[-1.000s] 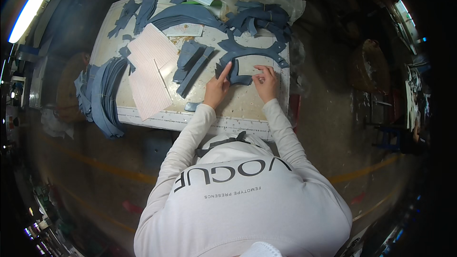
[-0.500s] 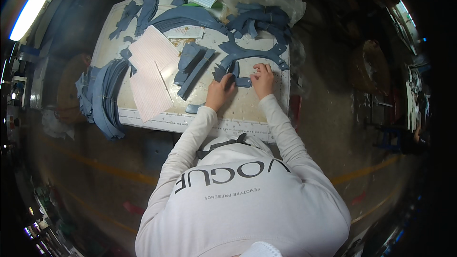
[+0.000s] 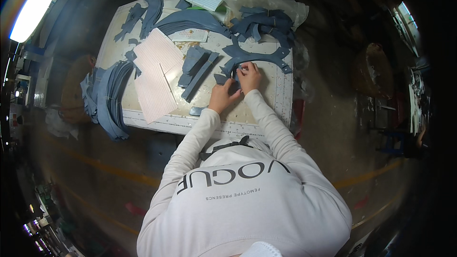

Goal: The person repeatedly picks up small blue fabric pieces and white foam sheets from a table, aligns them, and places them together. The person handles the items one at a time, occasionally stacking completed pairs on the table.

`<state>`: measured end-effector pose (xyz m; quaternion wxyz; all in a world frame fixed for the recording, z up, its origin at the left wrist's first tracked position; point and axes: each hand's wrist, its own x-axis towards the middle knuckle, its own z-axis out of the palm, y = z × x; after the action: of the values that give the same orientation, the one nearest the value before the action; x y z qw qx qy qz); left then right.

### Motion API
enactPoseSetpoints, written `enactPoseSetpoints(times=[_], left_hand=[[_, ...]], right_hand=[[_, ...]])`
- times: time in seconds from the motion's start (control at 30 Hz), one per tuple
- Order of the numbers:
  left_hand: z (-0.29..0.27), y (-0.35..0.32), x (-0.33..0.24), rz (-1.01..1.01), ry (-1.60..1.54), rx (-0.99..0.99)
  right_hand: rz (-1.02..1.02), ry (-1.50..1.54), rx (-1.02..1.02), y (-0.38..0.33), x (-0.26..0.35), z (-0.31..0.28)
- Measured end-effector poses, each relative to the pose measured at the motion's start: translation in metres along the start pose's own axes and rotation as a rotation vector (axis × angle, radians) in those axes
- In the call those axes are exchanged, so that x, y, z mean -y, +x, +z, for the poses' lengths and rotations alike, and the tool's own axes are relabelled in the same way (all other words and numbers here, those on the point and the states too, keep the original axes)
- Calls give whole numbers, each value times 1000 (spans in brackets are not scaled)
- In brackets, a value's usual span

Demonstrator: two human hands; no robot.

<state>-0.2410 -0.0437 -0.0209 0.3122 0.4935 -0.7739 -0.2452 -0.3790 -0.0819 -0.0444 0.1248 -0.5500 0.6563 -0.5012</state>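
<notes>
My left hand [image 3: 223,97] and my right hand [image 3: 250,78] are close together over the right half of the table. Between their fingertips is a small blue-grey cut piece [image 3: 234,73], mostly covered by the fingers. My right fingers are bent and pinched at it. My left fingers close on its near side, thumb pointing right. Just beyond the hands lies a curved blue-grey piece with forked ends [image 3: 257,56]. A small loose scrap [image 3: 220,79] is at the left fingertips.
Left of the hands is a banded bundle of blue-grey strips [image 3: 194,66], then pink lined sheets [image 3: 154,76]. A thick stack of curved pieces [image 3: 109,97] hangs over the table's left edge. More stacks [image 3: 264,23] and clear plastic [image 3: 290,7] are at the back.
My right hand has moved left and inward, from beside the small piece to closing on it next to my left hand. The left hand has shifted only slightly.
</notes>
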Motion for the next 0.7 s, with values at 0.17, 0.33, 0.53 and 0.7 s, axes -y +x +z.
enactPoseSetpoints(times=[0.17, 0.33, 0.53, 0.7], left_hand=[[0, 2, 0, 101, -7, -72], [0, 1, 1, 70, -23, -102], [0, 2, 3, 15, -95, -81], [2, 2, 7, -50, -145, -56]], right_hand=[[-15, 25, 38, 4, 0, -1], [127, 246, -37, 17, -15, -36], [201, 280, 27, 17, -38, -79], [539, 614, 192, 2, -43, -93]])
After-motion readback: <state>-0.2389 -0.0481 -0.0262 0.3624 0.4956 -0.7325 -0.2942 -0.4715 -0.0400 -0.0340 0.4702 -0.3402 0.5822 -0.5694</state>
